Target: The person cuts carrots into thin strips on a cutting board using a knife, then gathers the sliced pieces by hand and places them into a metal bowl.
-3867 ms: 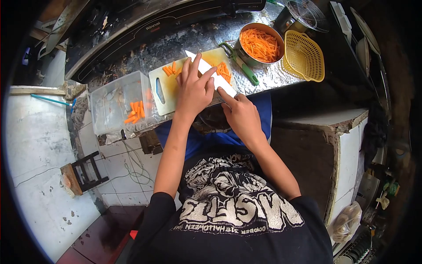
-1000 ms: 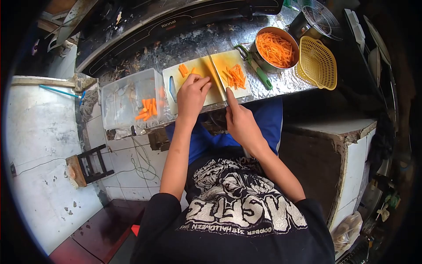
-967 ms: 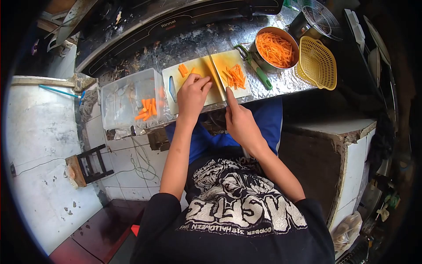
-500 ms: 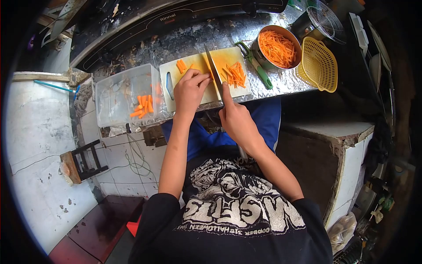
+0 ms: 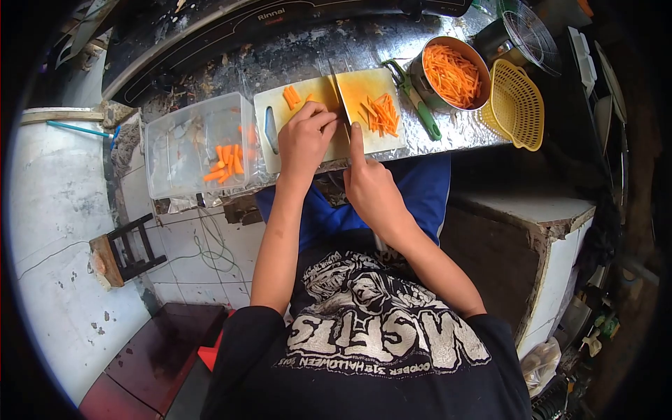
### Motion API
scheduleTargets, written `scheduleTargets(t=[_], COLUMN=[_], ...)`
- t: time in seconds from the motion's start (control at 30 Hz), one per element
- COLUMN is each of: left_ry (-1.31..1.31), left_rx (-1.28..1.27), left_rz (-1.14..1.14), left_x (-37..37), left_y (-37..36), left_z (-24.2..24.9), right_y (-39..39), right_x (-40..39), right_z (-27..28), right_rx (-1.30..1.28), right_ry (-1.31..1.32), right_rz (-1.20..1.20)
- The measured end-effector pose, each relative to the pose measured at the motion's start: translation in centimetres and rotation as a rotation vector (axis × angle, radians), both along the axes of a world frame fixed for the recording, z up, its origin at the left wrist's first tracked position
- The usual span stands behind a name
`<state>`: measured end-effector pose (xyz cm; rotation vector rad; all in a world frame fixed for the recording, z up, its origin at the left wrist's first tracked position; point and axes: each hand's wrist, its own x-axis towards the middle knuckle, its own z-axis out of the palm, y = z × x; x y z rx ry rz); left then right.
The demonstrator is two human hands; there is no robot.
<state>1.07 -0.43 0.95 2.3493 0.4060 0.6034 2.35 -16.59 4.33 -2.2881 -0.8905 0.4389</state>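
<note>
My right hand (image 5: 372, 183) is closed round the handle of a knife (image 5: 340, 96), its index finger stretched along the back of the blade. The blade stands over the middle of a cutting board (image 5: 280, 112). Close to the blade's left side, my left hand (image 5: 306, 136) has its fingers bent down on the board; what lies under the fingertips is mostly hidden. Thin carrot strips (image 5: 381, 115) lie on the board right of the knife. A few thicker carrot pieces (image 5: 291, 96) sit at its upper left.
A clear plastic container (image 5: 175, 154) with carrot pieces (image 5: 225, 164) stands left of the board. To the right are a green-handled peeler (image 5: 424, 117), a metal pot (image 5: 483, 70) of shredded carrot (image 5: 451, 75) and a yellow basket (image 5: 519, 105). A stove (image 5: 231, 35) runs behind.
The knife blade has become more upright and shifted slightly, with my right hand moving a little left. The view has shifted slightly. My left hand stays bent on the board.
</note>
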Motion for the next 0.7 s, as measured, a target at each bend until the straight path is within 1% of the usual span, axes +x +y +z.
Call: scheduleTargets(t=[0.1, 0.17, 0.27, 0.4, 0.57, 0.63, 0.7], left_ry=[0.009, 0.006, 0.005, 0.015, 0.04, 0.019, 0.014], left_rx=[0.003, -0.008, -0.067, -0.111, -0.137, -0.087, -0.085], left_rz=[-0.009, -0.007, 0.021, 0.021, 0.005, -0.003, 0.004], left_x=[-0.2, 0.0, -0.1, 0.1, 0.0, 0.0, 0.0], left_y=[0.2, 0.1, 0.3, 0.5, 0.6, 0.6, 0.4], left_z=[-0.2, 0.1, 0.2, -0.1, 0.1, 0.0, -0.1], right_y=[1.3, 2.0, 1.7, 0.9, 1.1, 1.2, 1.3], right_x=[1.0, 2.0, 2.2, 1.7, 1.1, 1.0, 0.9], right_z=[-0.4, -0.5, 0.4, -0.2, 0.2, 0.3, 0.7], right_rx=[0.016, 0.018, 0.055, 0.12, 0.108, 0.117, 0.052], right_ry=[-0.049, 0.008, 0.01, -0.05, -0.032, -0.038, 0.008], right_rz=[-0.01, -0.027, -0.044, -0.008, -0.014, -0.017, -0.016])
